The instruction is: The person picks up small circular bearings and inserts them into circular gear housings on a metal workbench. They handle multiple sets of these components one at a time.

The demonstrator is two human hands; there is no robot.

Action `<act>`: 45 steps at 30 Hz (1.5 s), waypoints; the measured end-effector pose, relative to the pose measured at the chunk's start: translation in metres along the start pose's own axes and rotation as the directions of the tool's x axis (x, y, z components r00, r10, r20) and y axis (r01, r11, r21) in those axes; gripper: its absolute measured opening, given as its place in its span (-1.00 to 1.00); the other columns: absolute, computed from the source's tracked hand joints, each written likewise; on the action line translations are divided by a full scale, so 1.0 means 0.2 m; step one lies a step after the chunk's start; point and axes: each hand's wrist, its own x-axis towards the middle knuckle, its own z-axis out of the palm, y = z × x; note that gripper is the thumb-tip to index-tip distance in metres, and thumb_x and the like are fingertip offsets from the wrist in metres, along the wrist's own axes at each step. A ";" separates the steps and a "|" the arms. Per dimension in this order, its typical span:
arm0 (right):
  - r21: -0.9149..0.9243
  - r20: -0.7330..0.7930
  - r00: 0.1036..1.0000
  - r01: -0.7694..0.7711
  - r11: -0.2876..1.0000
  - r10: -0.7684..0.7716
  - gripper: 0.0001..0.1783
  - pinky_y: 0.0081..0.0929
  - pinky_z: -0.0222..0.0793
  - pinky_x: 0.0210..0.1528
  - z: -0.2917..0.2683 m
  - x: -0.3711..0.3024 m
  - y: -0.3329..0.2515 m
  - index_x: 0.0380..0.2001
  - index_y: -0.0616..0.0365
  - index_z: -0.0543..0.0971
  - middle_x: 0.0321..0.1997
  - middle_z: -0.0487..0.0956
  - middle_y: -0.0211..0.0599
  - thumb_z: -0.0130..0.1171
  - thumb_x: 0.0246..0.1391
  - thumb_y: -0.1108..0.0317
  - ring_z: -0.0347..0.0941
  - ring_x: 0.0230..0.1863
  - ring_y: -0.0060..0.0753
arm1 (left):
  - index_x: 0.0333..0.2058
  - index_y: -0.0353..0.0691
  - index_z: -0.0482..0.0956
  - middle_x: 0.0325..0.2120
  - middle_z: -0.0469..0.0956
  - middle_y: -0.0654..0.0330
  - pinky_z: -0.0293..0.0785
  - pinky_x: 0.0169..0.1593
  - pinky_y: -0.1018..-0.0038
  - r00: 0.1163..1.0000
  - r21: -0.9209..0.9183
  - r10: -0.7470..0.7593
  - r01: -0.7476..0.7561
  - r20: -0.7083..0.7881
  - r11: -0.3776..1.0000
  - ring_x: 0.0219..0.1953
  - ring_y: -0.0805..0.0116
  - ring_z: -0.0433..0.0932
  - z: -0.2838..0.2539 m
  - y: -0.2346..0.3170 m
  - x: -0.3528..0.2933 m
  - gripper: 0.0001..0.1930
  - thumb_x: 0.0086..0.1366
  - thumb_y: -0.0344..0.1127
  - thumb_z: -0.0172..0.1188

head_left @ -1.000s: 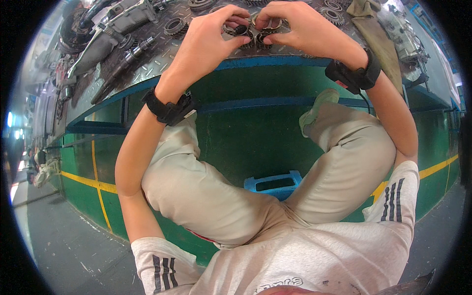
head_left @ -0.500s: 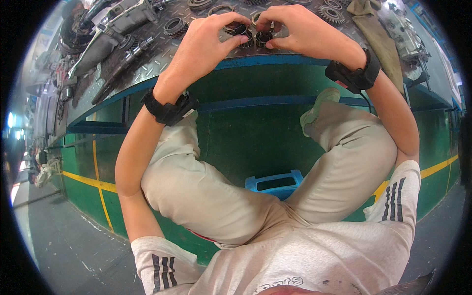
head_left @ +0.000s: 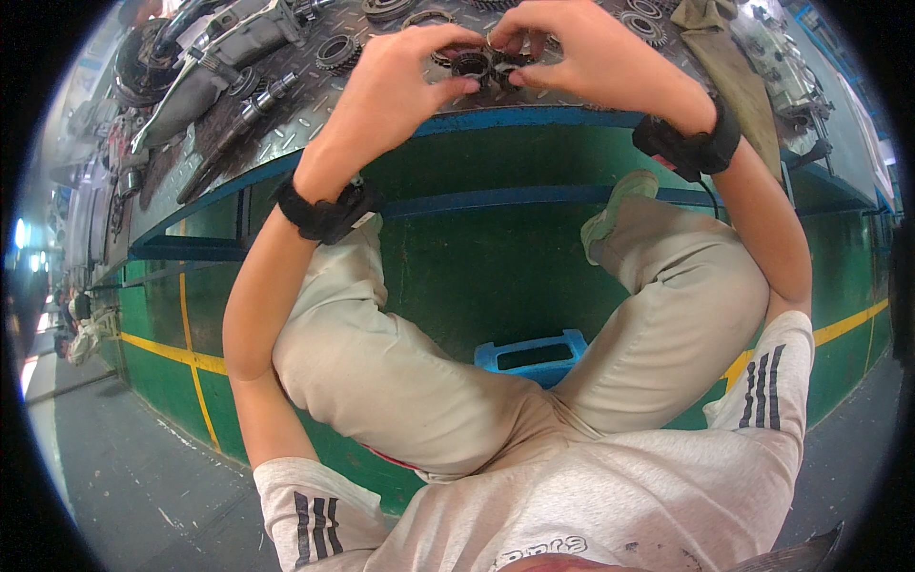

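Both my hands are over the near edge of the metal-topped workbench (head_left: 315, 114), fingertips almost meeting. My left hand (head_left: 405, 76) curls thumb and fingers around a dark metal ring (head_left: 470, 65), its round opening facing up. Close beside it, my right hand (head_left: 572, 52) has its thumb and fingers bent about a second dark ring-shaped part (head_left: 515, 74), partly covered by the fingertips. The two parts look side by side, perhaps touching. Fine detail on them is too small to make out. A black band with a small device is strapped to each wrist.
Left on the bench lie a toothed gear ring (head_left: 338, 52), a long steel shaft (head_left: 253, 105) and a grey metal housing (head_left: 205, 81). More gears (head_left: 643, 29) and an olive cloth (head_left: 720, 67) are on the right. A blue plastic stool (head_left: 532, 355) shows below.
The left ring has moved slightly down and now shows its opening more fully. My right fingers have shifted a little up and left over the second part, covering more of it.
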 end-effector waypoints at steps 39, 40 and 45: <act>-0.399 0.100 0.995 0.023 0.916 0.019 -0.68 -0.08 0.48 0.10 -0.10 -0.06 0.04 -0.20 0.16 0.72 -0.11 0.67 -0.10 0.45 0.17 0.13 0.58 0.01 0.07 | 0.17 0.03 0.75 -0.03 0.79 0.26 0.52 0.01 0.42 0.996 0.058 -0.051 0.056 -0.077 0.997 -0.08 0.39 0.70 -0.10 -0.03 -0.07 -0.56 0.31 -0.19 0.48; -0.398 0.100 0.995 0.023 0.917 0.019 -0.68 -0.08 0.48 0.10 -0.10 -0.06 0.05 -0.20 0.16 0.72 -0.11 0.67 -0.10 0.45 0.17 0.13 0.58 0.01 0.07 | 0.18 0.03 0.74 -0.02 0.79 0.27 0.52 0.03 0.40 0.996 0.073 -0.063 0.067 -0.057 0.995 -0.05 0.37 0.71 -0.10 -0.03 -0.08 -0.56 0.32 -0.20 0.47; -0.375 0.151 0.987 0.003 0.927 0.058 -0.61 -0.06 0.48 0.16 -0.09 -0.07 0.06 -0.06 0.19 0.70 -0.04 0.68 -0.02 0.44 0.17 0.15 0.58 0.07 0.12 | 0.22 0.01 0.69 0.00 0.79 0.25 0.53 0.06 0.34 0.997 0.053 -0.070 0.071 -0.013 0.996 0.02 0.33 0.72 -0.09 -0.04 -0.09 -0.51 0.30 -0.23 0.48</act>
